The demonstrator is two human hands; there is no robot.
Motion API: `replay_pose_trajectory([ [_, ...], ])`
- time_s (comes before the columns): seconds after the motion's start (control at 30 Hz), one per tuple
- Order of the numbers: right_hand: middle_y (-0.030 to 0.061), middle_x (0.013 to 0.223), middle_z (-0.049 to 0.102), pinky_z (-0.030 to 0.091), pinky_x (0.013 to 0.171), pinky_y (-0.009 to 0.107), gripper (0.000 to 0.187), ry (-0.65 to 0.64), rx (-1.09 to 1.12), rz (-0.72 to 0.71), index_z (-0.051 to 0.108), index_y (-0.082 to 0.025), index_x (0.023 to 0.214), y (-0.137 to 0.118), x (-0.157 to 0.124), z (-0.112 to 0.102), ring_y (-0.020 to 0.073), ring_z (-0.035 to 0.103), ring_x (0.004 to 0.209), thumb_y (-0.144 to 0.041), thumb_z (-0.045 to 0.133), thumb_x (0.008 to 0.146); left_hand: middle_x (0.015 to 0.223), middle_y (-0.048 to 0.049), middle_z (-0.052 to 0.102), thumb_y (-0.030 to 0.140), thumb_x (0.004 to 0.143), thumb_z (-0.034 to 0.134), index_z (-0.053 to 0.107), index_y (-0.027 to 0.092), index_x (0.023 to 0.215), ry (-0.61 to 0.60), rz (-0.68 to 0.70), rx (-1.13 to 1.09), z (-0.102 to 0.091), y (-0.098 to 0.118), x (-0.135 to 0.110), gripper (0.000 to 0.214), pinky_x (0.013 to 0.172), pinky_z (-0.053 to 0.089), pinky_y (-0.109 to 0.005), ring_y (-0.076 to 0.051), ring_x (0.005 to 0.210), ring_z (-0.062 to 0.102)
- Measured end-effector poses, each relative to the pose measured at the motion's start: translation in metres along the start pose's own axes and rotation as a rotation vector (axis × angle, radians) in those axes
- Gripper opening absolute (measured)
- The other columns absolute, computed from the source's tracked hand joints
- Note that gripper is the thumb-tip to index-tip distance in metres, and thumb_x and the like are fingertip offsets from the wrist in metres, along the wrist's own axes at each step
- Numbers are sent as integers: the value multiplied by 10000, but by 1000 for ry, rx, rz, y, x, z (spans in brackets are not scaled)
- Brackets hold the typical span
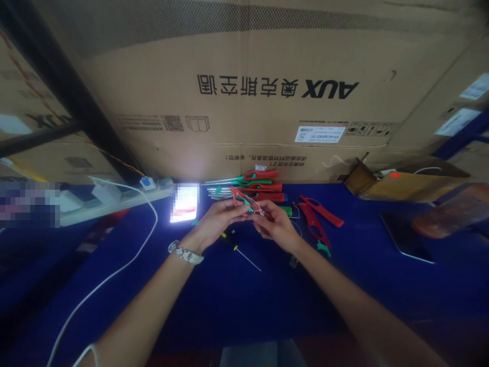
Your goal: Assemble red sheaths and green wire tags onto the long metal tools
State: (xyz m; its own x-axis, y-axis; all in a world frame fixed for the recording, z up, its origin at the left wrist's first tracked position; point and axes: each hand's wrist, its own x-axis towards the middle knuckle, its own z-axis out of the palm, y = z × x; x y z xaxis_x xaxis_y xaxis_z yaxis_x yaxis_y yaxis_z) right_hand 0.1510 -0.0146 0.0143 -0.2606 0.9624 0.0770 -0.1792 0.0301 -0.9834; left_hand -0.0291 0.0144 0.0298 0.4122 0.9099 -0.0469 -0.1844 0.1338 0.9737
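My left hand (218,220) and my right hand (275,224) meet over the blue table (237,300), fingers pinched together. Between them they hold a red lighter shell half (237,196) with a green part and thin white wires (256,208). A watch sits on my left wrist (185,253). Behind the hands lies a pile of red and green long-nosed lighters (252,187) with metal tubes. To the right of my right hand lie two loose red shell halves (317,220). A small screwdriver (241,253) lies below the hands.
A lit phone (185,202) lies left of the hands. A white power strip (114,201) with a white cable (114,275) runs at the left. A big cardboard box (267,92) walls off the back. A small open carton (401,184) and a dark tablet (405,234) are at the right.
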Motion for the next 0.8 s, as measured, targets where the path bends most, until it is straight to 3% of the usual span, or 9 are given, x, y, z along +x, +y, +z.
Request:
replay_pose_trajectory([
  [0.13, -70, 796, 606, 299, 346, 131, 539, 41, 54, -48, 409, -272, 1057, 3, 2, 0, 65, 531, 482, -411, 808, 724, 956, -46, 762, 336, 756, 802, 771, 189, 906, 6, 44, 19, 1, -3, 1, 213, 897, 516, -314, -158, 885, 689],
  [0.3, -86, 745, 601, 289, 301, 122, 517, 10, 43, -44, 389, -252, 958, 5, 5, -4, 59, 529, 433, -433, 812, 724, 938, -55, 764, 370, 771, 790, 775, 189, 904, -11, 32, 127, -2, -3, 2, 225, 849, 528, -301, -157, 866, 689],
  [0.53, -46, 774, 642, 464, 324, 189, 564, 45, -33, -32, 424, -228, 948, 7, 10, -12, 142, 662, 528, -449, 854, 657, 879, -75, 757, 414, 758, 786, 773, 167, 888, 61, 64, 244, -1, -1, 3, 279, 716, 557, -281, -168, 805, 681],
  [0.63, -13, 855, 656, 489, 338, 222, 569, 87, -121, -74, 452, -230, 1016, 7, 10, -16, 167, 686, 564, -461, 840, 669, 919, -67, 758, 386, 743, 802, 777, 179, 876, 106, 84, 199, -2, -1, 4, 247, 748, 572, -290, -157, 798, 677],
  [0.7, 5, 894, 667, 528, 403, 249, 530, 118, -239, -148, 477, -236, 1062, 7, 8, -19, 173, 698, 621, -440, 817, 710, 893, -53, 755, 356, 725, 818, 777, 183, 855, 146, 85, 164, -4, 0, 5, 221, 790, 576, -302, -145, 774, 675],
  [0.8, 28, 940, 706, 603, 679, 326, 372, 175, -487, -328, 556, -235, 1072, 7, 4, -21, 184, 713, 799, -369, 762, 794, 850, -42, 750, 330, 713, 825, 773, 175, 830, 197, 66, 138, -7, 2, 5, 201, 824, 577, -317, -142, 751, 677],
])
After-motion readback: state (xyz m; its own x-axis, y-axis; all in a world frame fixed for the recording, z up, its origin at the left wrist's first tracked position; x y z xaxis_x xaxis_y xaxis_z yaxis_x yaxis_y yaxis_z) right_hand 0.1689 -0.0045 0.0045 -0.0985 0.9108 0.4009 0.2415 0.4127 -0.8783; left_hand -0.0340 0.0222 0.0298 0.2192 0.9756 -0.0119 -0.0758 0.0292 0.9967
